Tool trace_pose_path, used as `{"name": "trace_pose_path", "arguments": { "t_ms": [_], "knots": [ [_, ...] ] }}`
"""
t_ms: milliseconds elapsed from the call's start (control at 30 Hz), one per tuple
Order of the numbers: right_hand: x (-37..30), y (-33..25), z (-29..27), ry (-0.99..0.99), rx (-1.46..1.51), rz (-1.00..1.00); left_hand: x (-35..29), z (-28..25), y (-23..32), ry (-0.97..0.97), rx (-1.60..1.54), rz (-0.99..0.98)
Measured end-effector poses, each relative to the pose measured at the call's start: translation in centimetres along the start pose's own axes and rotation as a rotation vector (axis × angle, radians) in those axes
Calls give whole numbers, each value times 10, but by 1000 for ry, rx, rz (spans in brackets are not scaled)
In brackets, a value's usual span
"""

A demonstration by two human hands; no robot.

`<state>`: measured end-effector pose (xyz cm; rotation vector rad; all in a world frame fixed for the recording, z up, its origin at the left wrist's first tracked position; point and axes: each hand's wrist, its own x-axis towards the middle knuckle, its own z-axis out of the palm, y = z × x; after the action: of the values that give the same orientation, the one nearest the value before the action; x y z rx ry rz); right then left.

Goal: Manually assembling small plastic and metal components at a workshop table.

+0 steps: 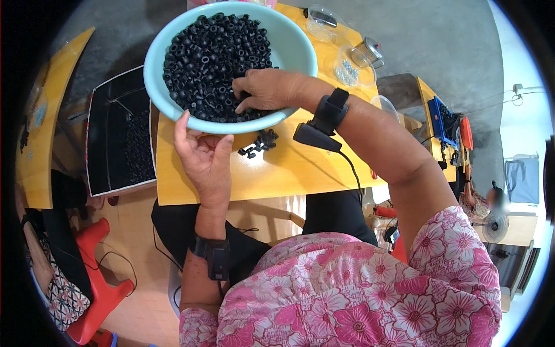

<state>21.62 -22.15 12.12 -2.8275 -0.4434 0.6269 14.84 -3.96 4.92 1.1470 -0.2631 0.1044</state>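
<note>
A light-blue plastic basin (300, 49) heaped with small black ring-shaped rubber or plastic parts (214, 52) stands at the far side of the yellow table. My right hand (267, 89) reaches over its right rim into the heap, fingers bent and apart among the pieces; nothing shows gripped between them. At the near rim my left hand (202, 156) is palm up, thumb and forefinger spread, the forefinger at the rim; its other fingers are partly hidden. Just right of it, a small pile of black parts (259, 143) lies on the table.
Clear plastic tubs (325, 23), one holding small metal pieces (347, 72), and a lidded metal pot (372, 49) stand at the back right. A black-lined box (113, 139) of dark parts is left of the table (289, 173). A red stool (95, 277) and another person (52, 272) are at left.
</note>
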Motion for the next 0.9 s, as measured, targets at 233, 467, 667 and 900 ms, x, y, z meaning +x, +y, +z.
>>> {"name": "trace_pose_path", "arguments": {
  "t_ms": [233, 467, 667, 900],
  "knots": [
    [5, -2, 7, 114, 63, -54, -4, -2, -1, 8, 9, 3],
    [-3, 10, -5, 409, 410, 7, -4, -1, 1, 2, -19, -6],
    [-52, 7, -31, 552, 1295, 86, -5, 0, 1, 13, 104, -14],
    [-130, 7, -12, 714, 1261, 144, -8, -4, -4, 55, 142, 95]
  ]
}}
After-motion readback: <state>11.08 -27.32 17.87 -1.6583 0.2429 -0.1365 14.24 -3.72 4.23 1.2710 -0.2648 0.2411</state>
